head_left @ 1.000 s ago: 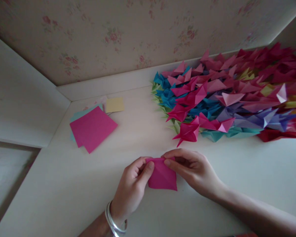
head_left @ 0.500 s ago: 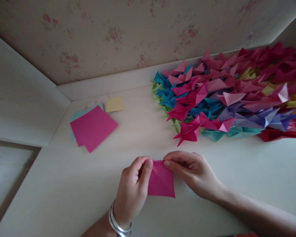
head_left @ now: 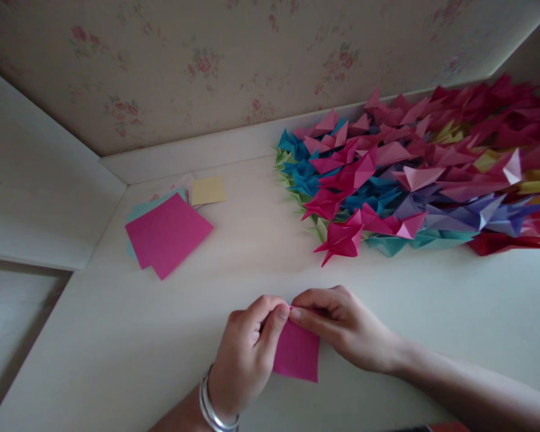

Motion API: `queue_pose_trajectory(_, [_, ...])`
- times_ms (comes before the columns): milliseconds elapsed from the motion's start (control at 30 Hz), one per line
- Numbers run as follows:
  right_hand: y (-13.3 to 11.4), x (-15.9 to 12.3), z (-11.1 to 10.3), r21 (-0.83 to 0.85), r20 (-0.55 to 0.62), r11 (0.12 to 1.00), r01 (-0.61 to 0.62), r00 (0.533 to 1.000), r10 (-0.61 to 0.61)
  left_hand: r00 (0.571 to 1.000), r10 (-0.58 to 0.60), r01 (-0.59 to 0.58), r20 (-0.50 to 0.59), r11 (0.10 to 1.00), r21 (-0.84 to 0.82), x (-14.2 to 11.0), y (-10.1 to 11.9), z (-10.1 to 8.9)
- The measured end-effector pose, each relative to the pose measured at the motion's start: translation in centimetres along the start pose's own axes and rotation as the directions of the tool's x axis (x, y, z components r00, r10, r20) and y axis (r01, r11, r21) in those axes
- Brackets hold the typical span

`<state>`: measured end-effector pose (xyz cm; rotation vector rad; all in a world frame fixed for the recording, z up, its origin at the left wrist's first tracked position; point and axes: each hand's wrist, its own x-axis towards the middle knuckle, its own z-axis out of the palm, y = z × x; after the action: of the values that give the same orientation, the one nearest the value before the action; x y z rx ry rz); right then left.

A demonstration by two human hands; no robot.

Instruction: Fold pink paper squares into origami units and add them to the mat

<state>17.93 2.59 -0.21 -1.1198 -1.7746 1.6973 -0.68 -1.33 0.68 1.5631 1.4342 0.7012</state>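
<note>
A small square of pink paper is held up over the white table, low in the middle of the view. My left hand, with silver bangles at the wrist, pinches its top edge between thumb and fingers. Right beside it, my right hand grips the same edge, the two thumbs almost touching. Part of the paper's left side is covered by my left hand. Beyond my hands, a folded pink paper crane lies at the near corner of a large heap of cranes.
The heap of paper cranes in many colours fills the back right against the floral wall. At the back left lie pink sheets over light blue paper, with a small yellow pad. A white panel bounds the left side.
Both hands have come closer together along the paper's top edge and moved slightly toward me. The paper's lower edge has dropped lower in view. The heap and the loose sheets stay put.
</note>
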Motion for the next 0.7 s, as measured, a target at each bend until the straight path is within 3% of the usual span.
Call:
queue_pose_trajectory(167, [-0.14,-0.25,-0.1,-0.048,0.01,0.998,0.031,0.999,-0.031,0.999,-0.042,0.043,0.019,0.998,-0.05,0.12,0.02,0.03])
queue_pose_trajectory(300, [-0.25,-0.19,-0.38,-0.047,-0.02,0.999,0.0,1.0,-0.001,0.996,-0.081,0.075,-0.034,0.986,-0.146,0.34,-0.07,-0.33])
queue_pose_trajectory(600, [-0.58,-0.05,-0.74,0.076,-0.102,0.996,-0.038,0.994,0.045,0.978,-0.19,0.148,-0.089,0.925,-0.35,0.59,-0.22,-0.75])
queue_pose_trajectory(700, [-0.24,0.08,-0.97,0.237,-0.145,0.97,-0.057,0.985,0.093,0.987,-0.133,0.084,-0.094,0.91,-0.407,0.18,-0.34,-0.84])
